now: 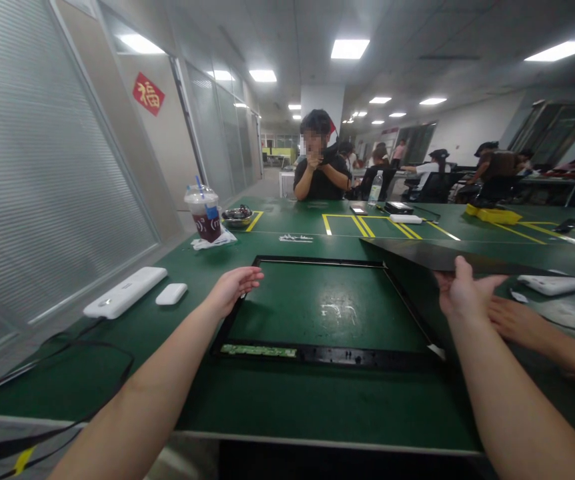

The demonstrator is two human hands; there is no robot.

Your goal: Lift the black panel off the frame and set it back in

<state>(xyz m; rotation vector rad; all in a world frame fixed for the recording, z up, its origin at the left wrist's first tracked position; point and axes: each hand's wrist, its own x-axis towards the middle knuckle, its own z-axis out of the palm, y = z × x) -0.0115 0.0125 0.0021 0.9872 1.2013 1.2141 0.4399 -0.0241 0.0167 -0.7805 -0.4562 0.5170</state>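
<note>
Left fingers (252, 274) held loosely open by frame (367, 357) | right fingers (493, 283) spread against panel (417, 252) | panel raised, not laid flat

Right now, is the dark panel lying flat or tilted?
Tilted: the right hand holds the dark panel up beside the black frame.
</note>
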